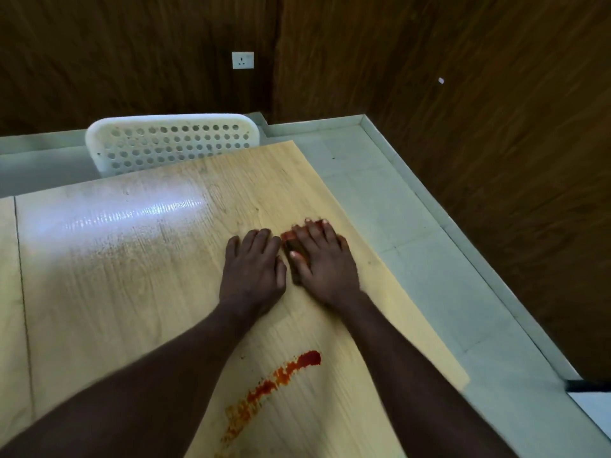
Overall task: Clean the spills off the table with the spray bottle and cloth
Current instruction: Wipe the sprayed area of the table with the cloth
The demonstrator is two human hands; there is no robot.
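The right hand (325, 264) presses flat on a small red-stained cloth (288, 236); the left hand (253, 269) lies open beside it. A red spill (284, 375) streaks the lower centre.

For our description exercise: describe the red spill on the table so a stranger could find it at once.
Start at the light wooden table, nearest the camera. Between the forearms a red spill runs diagonally. Unlike the reddish cloth under the right hand, it is a broken, speckled streak.

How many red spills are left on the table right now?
1 in plain view: a red-orange smeared streak at the near end of the light wooden table. Something red under the right hand may be cloth or another spill.
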